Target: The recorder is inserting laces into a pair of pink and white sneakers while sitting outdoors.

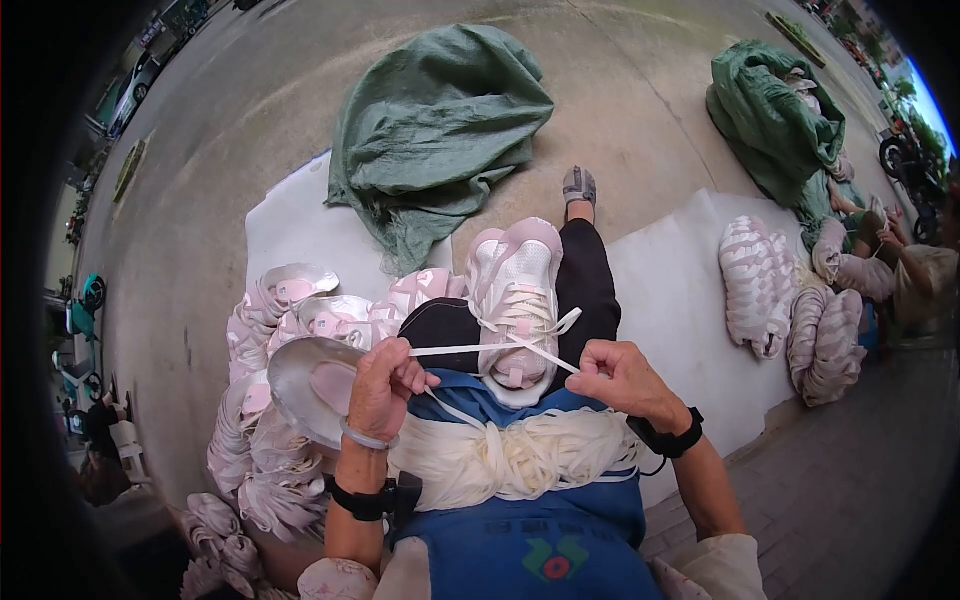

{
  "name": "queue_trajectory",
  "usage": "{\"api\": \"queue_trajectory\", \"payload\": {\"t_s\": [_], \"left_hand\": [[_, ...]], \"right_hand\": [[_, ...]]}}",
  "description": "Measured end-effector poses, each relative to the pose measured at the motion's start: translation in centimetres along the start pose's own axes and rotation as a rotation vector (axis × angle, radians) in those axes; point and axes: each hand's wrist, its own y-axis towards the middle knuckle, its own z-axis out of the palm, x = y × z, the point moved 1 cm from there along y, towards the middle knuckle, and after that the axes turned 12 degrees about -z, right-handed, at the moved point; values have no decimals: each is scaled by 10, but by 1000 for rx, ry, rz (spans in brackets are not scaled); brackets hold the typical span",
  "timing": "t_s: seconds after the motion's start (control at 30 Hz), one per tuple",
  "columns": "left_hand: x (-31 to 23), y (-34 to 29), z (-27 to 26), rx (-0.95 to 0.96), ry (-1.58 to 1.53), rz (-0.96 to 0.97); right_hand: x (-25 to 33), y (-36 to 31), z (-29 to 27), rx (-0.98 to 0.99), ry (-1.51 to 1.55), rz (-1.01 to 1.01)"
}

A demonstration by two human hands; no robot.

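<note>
A pink and white sneaker rests on my lap, toe away from me, with another pale shoe partly hidden at its left. White shoelace runs through its upper eyelets, and its two ends cross over the tongue. My left hand pinches one end, pulled out to the left. The other end is stretched to the right, where my right hand grips it between thumb and fingers. A thick bundle of loose cream laces lies across my blue apron, just below the shoe's heel.
Stacked pink-white shoes crowd my left side. A green woven sack lies ahead, on a white sheet. To the right are more shoe bundles, a second green sack and a seated person handling something.
</note>
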Motion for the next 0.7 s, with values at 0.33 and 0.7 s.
{"api": "queue_trajectory", "payload": {"t_s": [0.33, 0.7], "left_hand": [[2, 34, 20, 400, -254, -5], [-14, 34, 30, 384, 391, -38]], "right_hand": [[-12, 21, 16, -13, -256, -358], [-16, 32, 27, -262, -590, -402]]}}
